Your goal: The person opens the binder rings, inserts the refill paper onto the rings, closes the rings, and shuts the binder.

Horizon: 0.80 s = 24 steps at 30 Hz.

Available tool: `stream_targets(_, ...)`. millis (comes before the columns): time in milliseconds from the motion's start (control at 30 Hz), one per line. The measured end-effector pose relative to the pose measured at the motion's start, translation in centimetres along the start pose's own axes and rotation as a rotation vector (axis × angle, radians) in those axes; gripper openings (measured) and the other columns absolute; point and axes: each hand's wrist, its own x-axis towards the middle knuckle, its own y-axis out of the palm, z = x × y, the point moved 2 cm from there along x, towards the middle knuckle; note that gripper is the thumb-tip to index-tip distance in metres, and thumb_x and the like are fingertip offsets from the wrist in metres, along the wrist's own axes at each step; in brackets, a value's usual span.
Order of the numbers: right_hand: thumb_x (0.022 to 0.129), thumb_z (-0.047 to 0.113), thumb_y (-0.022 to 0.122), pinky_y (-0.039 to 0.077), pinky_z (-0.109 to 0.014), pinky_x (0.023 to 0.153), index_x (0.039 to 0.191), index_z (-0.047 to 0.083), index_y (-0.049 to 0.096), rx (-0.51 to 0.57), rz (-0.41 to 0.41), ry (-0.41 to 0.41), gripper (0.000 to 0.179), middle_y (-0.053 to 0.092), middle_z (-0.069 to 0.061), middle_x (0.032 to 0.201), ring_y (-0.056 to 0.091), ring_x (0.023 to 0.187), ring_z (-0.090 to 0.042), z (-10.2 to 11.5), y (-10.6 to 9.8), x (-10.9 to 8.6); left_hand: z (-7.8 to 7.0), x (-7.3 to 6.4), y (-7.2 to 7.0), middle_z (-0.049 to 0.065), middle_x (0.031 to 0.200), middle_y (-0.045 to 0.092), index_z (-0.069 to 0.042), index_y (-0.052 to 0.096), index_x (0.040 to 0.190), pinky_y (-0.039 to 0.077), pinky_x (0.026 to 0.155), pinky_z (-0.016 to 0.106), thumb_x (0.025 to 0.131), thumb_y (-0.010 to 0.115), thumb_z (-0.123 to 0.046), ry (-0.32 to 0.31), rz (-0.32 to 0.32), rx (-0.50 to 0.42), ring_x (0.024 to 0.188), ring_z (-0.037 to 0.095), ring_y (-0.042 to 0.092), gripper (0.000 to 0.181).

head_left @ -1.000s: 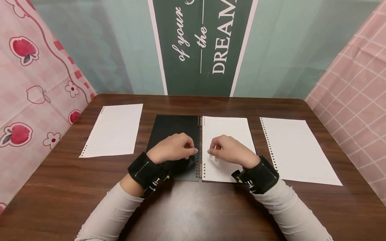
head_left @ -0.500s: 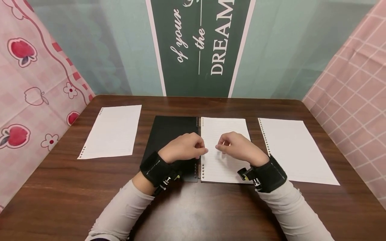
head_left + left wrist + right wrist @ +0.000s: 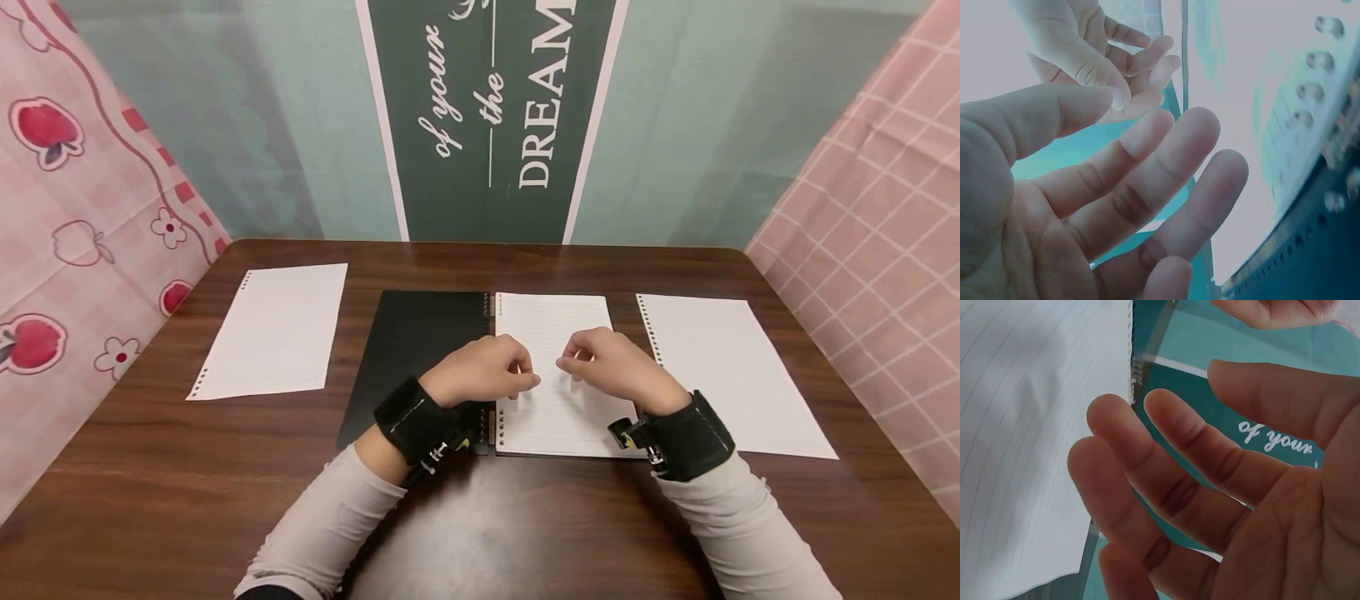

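Left hand [image 3: 482, 369] and right hand [image 3: 617, 368] (grips relaxed, wide) have shifted rightward over notebook [image 3: 555, 421].

An open ring-bound notebook [image 3: 492, 323] lies flat on the table [image 3: 480, 533], black cover [image 3: 416, 333] left, lined page [image 3: 558, 417] right.

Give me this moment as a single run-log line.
left hand: empty, over notebook; right hand: empty, over notebook; notebook: open, lined page showing; left loose sheet: beside notebook; right loose sheet: beside notebook

Dark wood-grain table [image 3: 150, 492] here, ring-bound notebook [image 3: 540, 408] wide open (black cover [image 3: 408, 333] at left), loose punched sheet [image 3: 272, 333] to its left, second sheet [image 3: 735, 379] right.
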Motion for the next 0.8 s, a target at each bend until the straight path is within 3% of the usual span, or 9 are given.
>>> stream_targets(333, 0.097, 0.019, 0.06, 0.045, -0.03, 0.062, 0.097, 0.001, 0.069, 0.023, -0.032, 0.016, 0.02, 0.07, -0.01, 0.08, 0.059, 0.067, -0.013, -1.3, -1.2, -0.7, -1.1, 1.2, 0.8, 0.003, 0.075, 0.072, -0.01, 0.074, 0.092, 0.042, 0.059, 0.023, 0.097, 0.061, -0.026, 0.018, 0.011, 0.005, 0.062, 0.01, 0.056, 0.021)
stream_targets(800, 0.1, 0.021, 0.057, 0.045, -0.031, 0.062, 0.101, -0.005, 0.066, 0.023, -0.121, 0.081, 0.027, 0.067, -0.012, 0.079, 0.061, 0.072, -0.02, -4.2, -4.5, -2.5, -3.0, 3.3, 2.4, -0.002, 0.074, 0.072, -0.013, 0.073, 0.092, 0.041, 0.057, 0.022, 0.098, 0.061, -0.027, 0.062, 0.029, 0.005, 0.061, 0.008, 0.058, 0.019)
